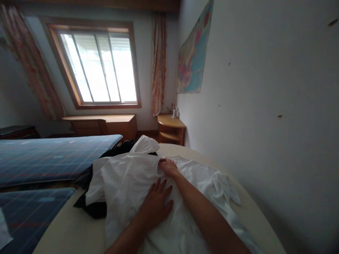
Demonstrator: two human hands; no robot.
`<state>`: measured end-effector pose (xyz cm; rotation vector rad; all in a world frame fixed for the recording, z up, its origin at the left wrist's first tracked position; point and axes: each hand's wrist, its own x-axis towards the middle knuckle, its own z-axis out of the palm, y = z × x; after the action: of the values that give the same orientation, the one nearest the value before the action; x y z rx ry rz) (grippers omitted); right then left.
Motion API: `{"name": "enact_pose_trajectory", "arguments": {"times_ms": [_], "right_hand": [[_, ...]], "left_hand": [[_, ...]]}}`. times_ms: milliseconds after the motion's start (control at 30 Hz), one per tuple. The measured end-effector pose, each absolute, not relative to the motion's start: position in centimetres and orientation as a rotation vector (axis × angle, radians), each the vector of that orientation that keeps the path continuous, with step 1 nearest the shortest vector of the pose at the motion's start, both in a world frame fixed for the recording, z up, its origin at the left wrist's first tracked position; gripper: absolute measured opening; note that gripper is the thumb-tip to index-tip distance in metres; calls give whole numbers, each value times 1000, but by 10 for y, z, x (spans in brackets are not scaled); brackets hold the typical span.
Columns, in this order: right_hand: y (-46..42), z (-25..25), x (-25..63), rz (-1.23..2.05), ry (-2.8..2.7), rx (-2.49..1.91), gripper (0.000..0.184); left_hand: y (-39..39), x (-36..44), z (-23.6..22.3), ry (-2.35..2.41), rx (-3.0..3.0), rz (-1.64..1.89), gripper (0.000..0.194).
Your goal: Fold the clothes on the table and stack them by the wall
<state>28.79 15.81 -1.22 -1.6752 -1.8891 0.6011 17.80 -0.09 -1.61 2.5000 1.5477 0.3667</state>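
A white shirt [124,176] lies spread with soft wrinkles over a round cream table, a sleeve towards each side. My left hand [158,201] rests flat on the middle of the cloth, fingers spread, holding nothing. Farther up, at the shirt's far edge near the neck, my right hand [167,166] has its fingers curled on the fabric and pinches it. Black cloth [96,210] shows from under the shirt on the left. Another bunched white piece [145,144] sits at the far edge, beside more black material.
The cream tabletop [76,222] shows around the shirt. Two blue plaid mattresses [53,155] lie to the left. A white wall [265,141] runs close along the right. Behind stand a wooden corner shelf [171,121] and a wooden desk [120,123] below the window.
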Motion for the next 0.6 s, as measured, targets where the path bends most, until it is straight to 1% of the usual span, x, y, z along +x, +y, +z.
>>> {"name": "enact_pose_trajectory", "arguments": {"times_ms": [100, 333, 467, 600], "right_hand": [[165, -16, 281, 629, -1748, -1655, 38], [183, -16, 284, 636, -1619, -1442, 22], [183, -16, 294, 658, -1660, -1409, 26], [166, -23, 310, 677, -1834, -1408, 38]], "left_hand": [[0, 177, -19, 1545, 2490, 374, 57], [1, 177, -20, 1536, 2483, 385, 56], [0, 178, -16, 1550, 2470, 369, 58], [-1, 178, -15, 1536, 2486, 354, 59]]}}
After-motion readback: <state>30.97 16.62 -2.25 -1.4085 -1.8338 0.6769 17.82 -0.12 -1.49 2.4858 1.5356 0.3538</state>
